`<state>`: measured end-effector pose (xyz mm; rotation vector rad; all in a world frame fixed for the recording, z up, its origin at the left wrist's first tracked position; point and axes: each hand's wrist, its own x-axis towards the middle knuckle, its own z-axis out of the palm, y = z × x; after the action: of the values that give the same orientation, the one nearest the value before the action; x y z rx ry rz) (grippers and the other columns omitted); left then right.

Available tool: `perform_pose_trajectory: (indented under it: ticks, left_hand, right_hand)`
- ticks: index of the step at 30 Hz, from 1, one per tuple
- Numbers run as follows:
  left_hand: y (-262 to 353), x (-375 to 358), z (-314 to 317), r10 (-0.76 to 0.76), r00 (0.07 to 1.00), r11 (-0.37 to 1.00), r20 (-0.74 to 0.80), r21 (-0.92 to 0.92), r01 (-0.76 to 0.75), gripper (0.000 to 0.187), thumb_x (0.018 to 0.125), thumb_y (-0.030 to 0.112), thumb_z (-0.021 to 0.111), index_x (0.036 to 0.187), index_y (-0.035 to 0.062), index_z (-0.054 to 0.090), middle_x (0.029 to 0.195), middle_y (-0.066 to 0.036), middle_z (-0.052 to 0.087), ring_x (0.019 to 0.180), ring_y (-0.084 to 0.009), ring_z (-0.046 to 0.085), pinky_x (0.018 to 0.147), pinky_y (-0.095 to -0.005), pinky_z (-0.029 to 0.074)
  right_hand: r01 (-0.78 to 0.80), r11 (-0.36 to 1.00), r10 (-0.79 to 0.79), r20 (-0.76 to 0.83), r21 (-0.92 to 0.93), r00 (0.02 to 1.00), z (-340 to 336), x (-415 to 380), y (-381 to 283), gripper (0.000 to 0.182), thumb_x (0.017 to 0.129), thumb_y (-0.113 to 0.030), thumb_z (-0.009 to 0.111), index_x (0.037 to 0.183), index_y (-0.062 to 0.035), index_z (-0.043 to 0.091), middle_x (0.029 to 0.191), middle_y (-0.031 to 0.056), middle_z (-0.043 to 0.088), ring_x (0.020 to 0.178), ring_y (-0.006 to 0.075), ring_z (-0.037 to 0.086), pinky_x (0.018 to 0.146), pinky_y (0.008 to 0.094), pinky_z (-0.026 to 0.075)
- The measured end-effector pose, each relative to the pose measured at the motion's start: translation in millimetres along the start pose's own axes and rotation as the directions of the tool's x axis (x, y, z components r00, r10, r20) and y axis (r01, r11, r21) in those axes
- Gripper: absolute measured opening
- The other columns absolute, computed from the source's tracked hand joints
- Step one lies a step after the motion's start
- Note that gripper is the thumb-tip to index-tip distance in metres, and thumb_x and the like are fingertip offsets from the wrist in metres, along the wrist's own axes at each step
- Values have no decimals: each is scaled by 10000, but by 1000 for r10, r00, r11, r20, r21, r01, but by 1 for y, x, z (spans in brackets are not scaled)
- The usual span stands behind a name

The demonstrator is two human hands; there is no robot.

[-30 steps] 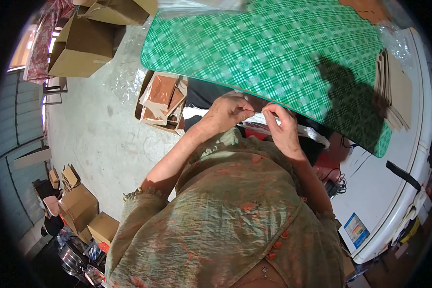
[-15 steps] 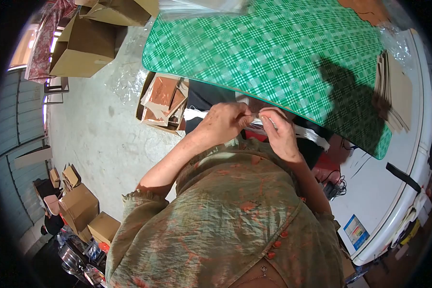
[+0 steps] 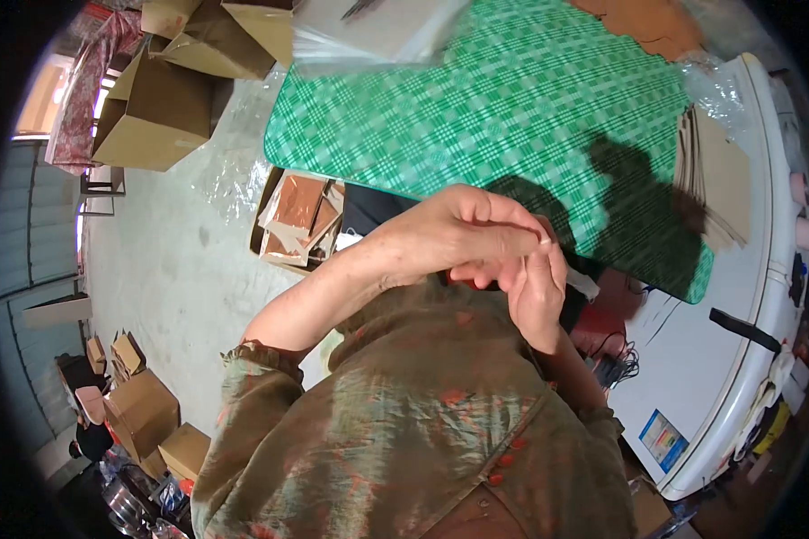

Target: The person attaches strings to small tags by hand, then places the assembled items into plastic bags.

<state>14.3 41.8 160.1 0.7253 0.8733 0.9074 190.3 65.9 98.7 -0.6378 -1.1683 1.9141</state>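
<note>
My left hand (image 3: 458, 235) reaches across in front of my body at the near edge of the table. Its thumb and forefinger are pinched at the fingertips of my right hand (image 3: 537, 292). The right hand is closed as well, its thumb pressed up against the fingers. Whatever lies between the fingertips is too small or hidden to name. Below and beside the hands, over my lap, a white strip of cloth or plastic (image 3: 584, 284) shows past the right hand. A green checked tablecloth (image 3: 404, 126) covers the table just beyond both hands.
A box of wrapped brown pieces (image 3: 298, 216) stands on the floor at left. Clear plastic bags (image 3: 377, 36) lie on the table's far left, a cardboard stack (image 3: 724, 180) at right. A white appliance (image 3: 692, 359) adjoins the table. Open cartons (image 3: 157, 117) stand upper left.
Both hands have risen closer to the camera and shifted right. The left hand now crosses to the right hand's fingertips. The view has tilted slightly, showing more of the plastic bags.
</note>
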Motion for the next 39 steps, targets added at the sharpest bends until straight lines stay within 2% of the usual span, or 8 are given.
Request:
perform_pose_trajectory:
  ticks: [4,11,16,20,27,31,33,39]
  left_hand:
    - [18,2,16,0,995,998,101,-68,7,268,920,120,633,1144,-27,640,840,-72,708,589,-100,598,434,-193,389]
    - [27,2,12,90,995,982,34,-172,-83,234,958,57,589,1180,-8,622,1015,-112,717,691,-105,657,451,-185,400]
    - [47,6,8,341,939,927,-40,-148,-343,375,985,91,572,1342,-6,509,1253,-156,637,707,-138,678,425,-171,360]
    - [48,23,-14,511,855,833,-91,299,-466,529,976,60,582,1473,56,402,1341,-134,589,736,-109,649,576,-210,502]
    - [15,32,-28,486,868,671,-99,679,-298,345,975,56,598,1319,48,611,956,-32,715,822,-45,605,752,-225,506]
    - [10,25,-10,377,926,821,-20,470,-324,288,942,69,634,1227,75,682,842,-18,715,811,-51,633,712,-224,509]
    - [15,24,-9,407,913,848,-14,376,-372,284,948,85,644,1229,57,679,868,-33,722,823,-69,650,718,-219,518]
    - [17,37,-22,585,797,723,-148,540,-431,304,928,68,668,1230,31,672,962,-54,740,852,-77,668,766,-232,550]
  right_hand:
    - [96,995,-97,171,16,980,-20,6,3,386,1057,-319,419,1292,-20,487,1190,74,575,1104,188,575,951,332,468]
    - [54,992,-60,52,113,997,-6,16,-2,307,1062,-282,421,1240,-55,525,1071,28,582,933,132,570,808,288,478]
    - [28,999,-29,61,23,998,-3,27,-17,321,1076,-292,407,1097,-15,567,762,1,496,692,81,464,642,243,399]
    - [-3,956,47,144,-292,988,-10,23,-34,265,1070,-222,434,1075,-2,581,699,-16,453,621,74,426,581,235,369]
    - [167,744,-172,56,-647,983,-12,35,-103,119,957,-23,535,951,20,646,813,62,643,655,82,518,587,252,415]
    - [166,663,-254,-11,-730,967,-22,65,-83,115,948,-3,524,945,20,637,813,44,630,638,75,509,547,250,393]
    - [127,874,-140,8,-469,990,-25,62,-39,96,941,2,528,941,22,622,803,42,617,643,79,513,550,255,395]
    - [493,643,-147,537,-587,831,20,22,-47,62,846,34,616,902,7,611,783,126,600,676,272,628,605,379,484]
